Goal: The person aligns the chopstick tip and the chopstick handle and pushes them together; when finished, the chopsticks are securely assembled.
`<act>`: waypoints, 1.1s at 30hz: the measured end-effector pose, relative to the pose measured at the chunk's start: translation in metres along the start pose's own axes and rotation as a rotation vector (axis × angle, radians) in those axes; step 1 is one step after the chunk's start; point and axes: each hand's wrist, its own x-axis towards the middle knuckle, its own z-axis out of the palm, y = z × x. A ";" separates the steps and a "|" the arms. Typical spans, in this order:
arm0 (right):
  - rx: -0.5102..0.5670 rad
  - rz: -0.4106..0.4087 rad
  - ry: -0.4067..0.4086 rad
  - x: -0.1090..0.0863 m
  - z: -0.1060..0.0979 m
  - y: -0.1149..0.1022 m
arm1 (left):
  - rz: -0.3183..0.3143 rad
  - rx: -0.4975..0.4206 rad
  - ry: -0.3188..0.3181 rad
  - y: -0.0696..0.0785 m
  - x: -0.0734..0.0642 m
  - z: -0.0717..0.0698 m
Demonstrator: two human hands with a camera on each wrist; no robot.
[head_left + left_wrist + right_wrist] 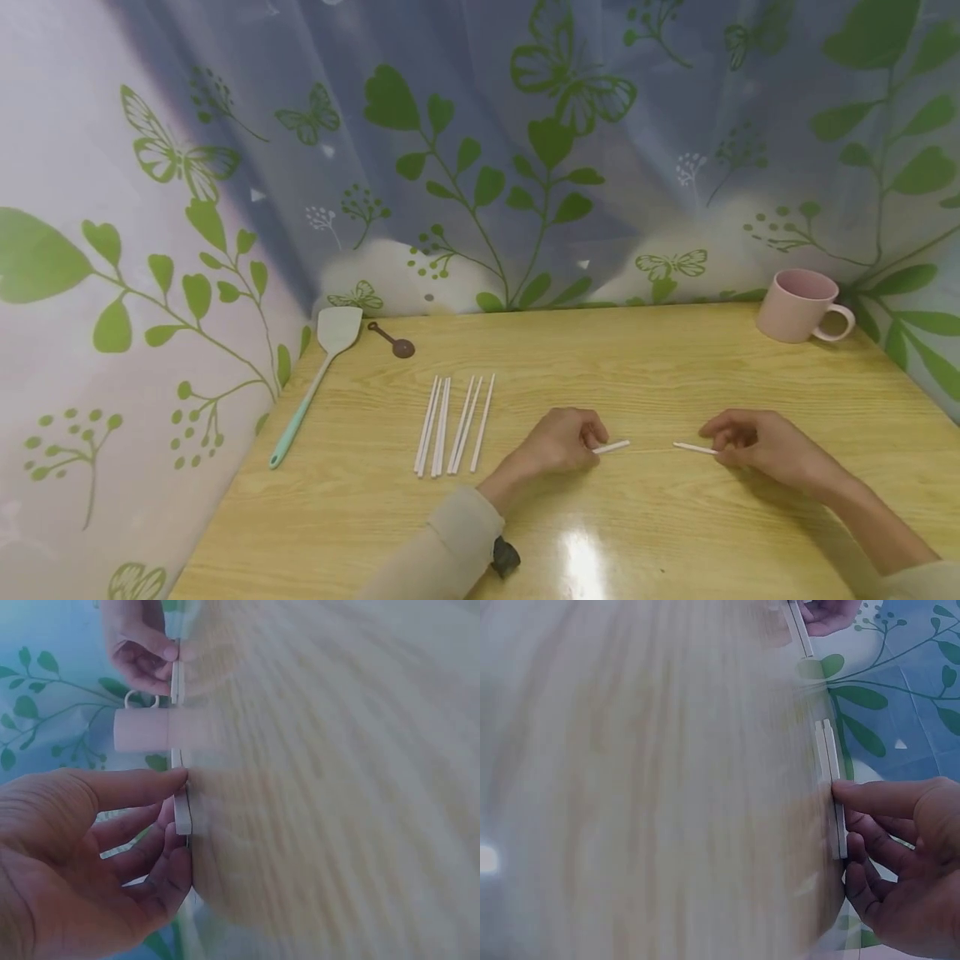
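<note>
My left hand (561, 439) pinches a short white stick (612, 447) low over the table, its free end pointing right. Across a small gap, my right hand (783, 454) pinches another short white stick (694, 447), tip pointing left. The left wrist view shows thumb and fingers at the left-hand stick (182, 814); the right wrist view shows the same grip on the right-hand stick (841, 832). The two sticks are roughly in line and apart. Part of each is hidden by fingers. Several longer white sticks (463, 427) lie side by side left of my left hand.
A pale spatula (340, 327) with a mint handle lies along the table's left edge. Near it is a small brown spoon (402, 347). A pink mug (795, 312) stands at the back right corner. Patterned curtain (480, 167) hangs behind the wooden table (600, 367).
</note>
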 end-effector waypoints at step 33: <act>0.134 -0.140 0.038 0.028 0.003 -0.070 | 0.039 -0.177 0.130 -0.009 -0.038 -0.058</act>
